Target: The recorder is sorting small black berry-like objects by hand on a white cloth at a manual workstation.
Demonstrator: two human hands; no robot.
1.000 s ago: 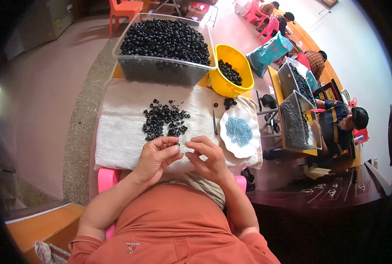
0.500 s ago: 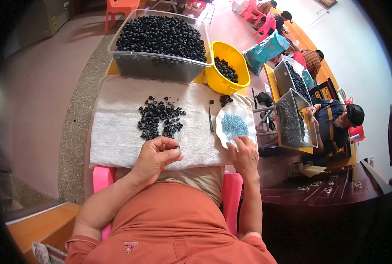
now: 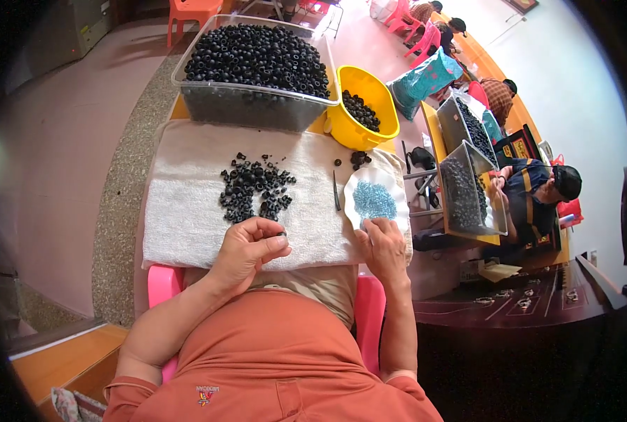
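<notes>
My left hand [image 3: 249,253] is closed in a pinch over the towel's near part, holding a small black ring-shaped piece [image 3: 282,235] between thumb and forefinger. Just beyond it lies a loose pile of small black pieces [image 3: 247,184]. At the right, a white wavy-rimmed plate [image 3: 354,184] holds tiny light-blue beads [image 3: 375,200]. My right hand [image 3: 385,246] rests at the plate's near edge, fingers bent down toward the beads and drawn together. Whatever its fingertips grip is too small or hidden to make out.
A white towel [image 3: 180,218] covers the table. Behind it stand a clear bin [image 3: 250,109] heaped with black pieces and a yellow tub [image 3: 359,133] with more. A dark slim tool [image 3: 336,191] lies left of the plate. A co-worker [image 3: 538,190] sits by other bins at right.
My right hand has shifted slightly left along the plate's near edge, and its fingers have drawn closer together. My left hand keeps its pinch on the black piece, almost still.
</notes>
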